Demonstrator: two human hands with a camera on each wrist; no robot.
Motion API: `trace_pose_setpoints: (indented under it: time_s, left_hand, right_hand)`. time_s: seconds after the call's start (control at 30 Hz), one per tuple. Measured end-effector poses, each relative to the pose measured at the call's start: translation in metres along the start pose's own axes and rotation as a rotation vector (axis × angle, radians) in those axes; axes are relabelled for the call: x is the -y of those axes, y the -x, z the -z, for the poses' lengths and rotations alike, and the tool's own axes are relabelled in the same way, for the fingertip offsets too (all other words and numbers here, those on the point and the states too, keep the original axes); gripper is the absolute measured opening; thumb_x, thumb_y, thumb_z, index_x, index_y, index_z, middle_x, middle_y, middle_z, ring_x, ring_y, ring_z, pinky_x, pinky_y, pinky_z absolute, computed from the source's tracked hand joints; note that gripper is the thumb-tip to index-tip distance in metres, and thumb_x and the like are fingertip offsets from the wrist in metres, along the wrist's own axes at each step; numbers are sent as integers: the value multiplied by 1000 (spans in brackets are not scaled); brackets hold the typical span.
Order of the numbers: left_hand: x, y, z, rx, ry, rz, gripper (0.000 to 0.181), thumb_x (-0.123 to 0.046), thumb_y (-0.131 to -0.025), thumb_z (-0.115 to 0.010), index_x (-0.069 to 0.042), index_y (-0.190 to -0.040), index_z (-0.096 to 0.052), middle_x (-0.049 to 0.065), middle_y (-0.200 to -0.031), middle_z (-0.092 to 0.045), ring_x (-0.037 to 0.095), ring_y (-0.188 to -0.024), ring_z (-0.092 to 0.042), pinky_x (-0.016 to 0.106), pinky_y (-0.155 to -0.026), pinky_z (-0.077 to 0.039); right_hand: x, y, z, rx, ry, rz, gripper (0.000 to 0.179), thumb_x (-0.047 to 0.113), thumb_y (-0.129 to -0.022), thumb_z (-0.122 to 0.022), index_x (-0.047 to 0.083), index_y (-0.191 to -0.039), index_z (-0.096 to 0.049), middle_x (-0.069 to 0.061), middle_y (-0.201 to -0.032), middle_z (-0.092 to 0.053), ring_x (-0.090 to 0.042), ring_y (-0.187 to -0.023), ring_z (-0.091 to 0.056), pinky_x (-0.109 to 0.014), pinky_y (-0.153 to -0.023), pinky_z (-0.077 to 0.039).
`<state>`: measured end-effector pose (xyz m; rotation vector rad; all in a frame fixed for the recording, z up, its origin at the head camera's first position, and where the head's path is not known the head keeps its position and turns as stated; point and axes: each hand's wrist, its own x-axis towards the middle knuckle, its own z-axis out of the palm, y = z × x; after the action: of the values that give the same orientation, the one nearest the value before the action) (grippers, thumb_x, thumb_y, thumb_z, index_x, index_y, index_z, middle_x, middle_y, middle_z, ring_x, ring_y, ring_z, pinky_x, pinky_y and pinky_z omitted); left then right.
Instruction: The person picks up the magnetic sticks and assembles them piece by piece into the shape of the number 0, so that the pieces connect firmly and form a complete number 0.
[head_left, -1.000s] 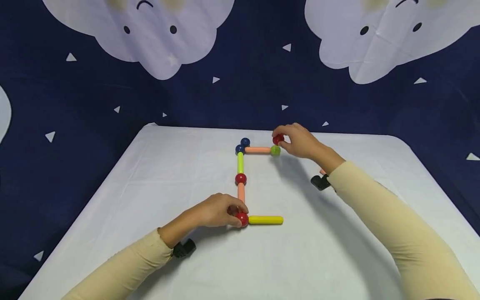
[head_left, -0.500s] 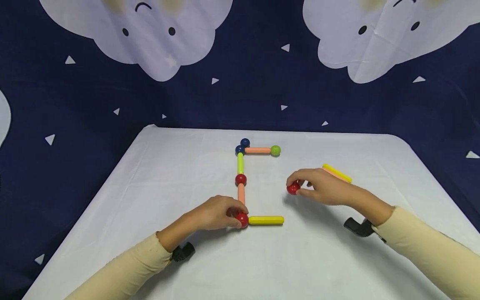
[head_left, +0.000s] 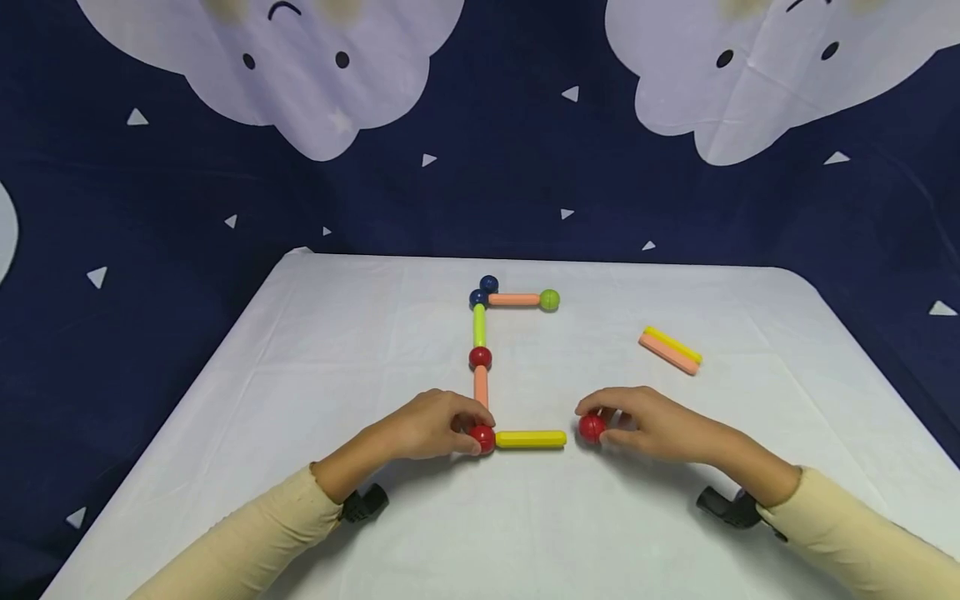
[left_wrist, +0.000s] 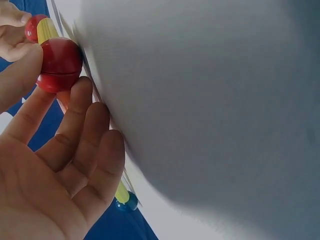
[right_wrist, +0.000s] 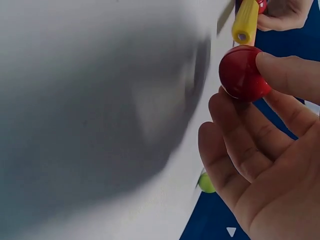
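Note:
My left hand (head_left: 435,423) pinches the red ball (left_wrist: 61,64) at the near corner of a chain of sticks and balls. From that ball a yellow stick (head_left: 531,439) points right, its far end bare. Between thumb and fingers my right hand (head_left: 652,423) holds a second red ball (right_wrist: 244,73), just right of the stick's bare end. Away from the left hand run an orange stick (head_left: 481,387), a red ball (head_left: 480,357), a lime stick (head_left: 479,325) and a dark blue ball (head_left: 478,298). There another orange stick (head_left: 514,299) leads right to a green ball (head_left: 550,299).
Another dark blue ball (head_left: 489,284) sits against the far corner ball. At right, a loose yellow stick (head_left: 673,343) and an orange stick (head_left: 667,354) lie side by side on the white-covered table (head_left: 337,350). A dark blue cloud-patterned cloth (head_left: 510,183) hangs behind.
My right hand has carried its red ball from beside the green ball toward me, to the yellow stick's bare end. The two loose sticks have come into full view. My left hand stays put.

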<state>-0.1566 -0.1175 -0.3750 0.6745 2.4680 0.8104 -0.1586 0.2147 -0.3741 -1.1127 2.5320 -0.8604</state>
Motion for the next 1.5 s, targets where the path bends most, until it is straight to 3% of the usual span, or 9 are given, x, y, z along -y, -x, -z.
trace_pose_setpoints:
  time_s: [0.37,0.87,1.27,1.5]
  left_hand:
    - [0,1,0,1,6,11,28,-15,-84,-78,-19,-112,-73,-6,-93,-71,13,-84,-57,26,-67,-45]
    - [1,1,1,-2,-1,-1,30,-14,-85,-78,-18,-114,-73,-5,-95,-72,13,-85,-57,26,-70,-46]
    - [1,2,1,-7,-19,-9,29,-15,-86,-77,-19,-114,-72,-5,-98,-70,12,-86,-58,27,-72,-47]
    - [0,2,0,-6,-18,-9,29,-15,-86,-77,-19,-114,-72,-5,-97,-70,12,-86,-57,28,-72,-47]
  right_hand:
    - [0,-5,-7,31,-44,13,31,5,-89,-69,18,-118,-65,6,-109,-70,-2,-93,-60,-26,-81,-55]
    - [1,-14,-14,89,-88,-27,32,6,-89,-70,21,-116,-65,7,-109,-69,-3,-94,-59,-25,-84,-56]
    - [-4,-16,-15,104,-105,-21,31,7,-90,-68,19,-117,-64,7,-109,-69,-3,-95,-60,-24,-85,-56]
    - [-7,-18,-3,88,-89,-27,29,13,-94,-65,12,-123,-63,2,-115,-70,-4,-97,-61,-25,-84,-56]
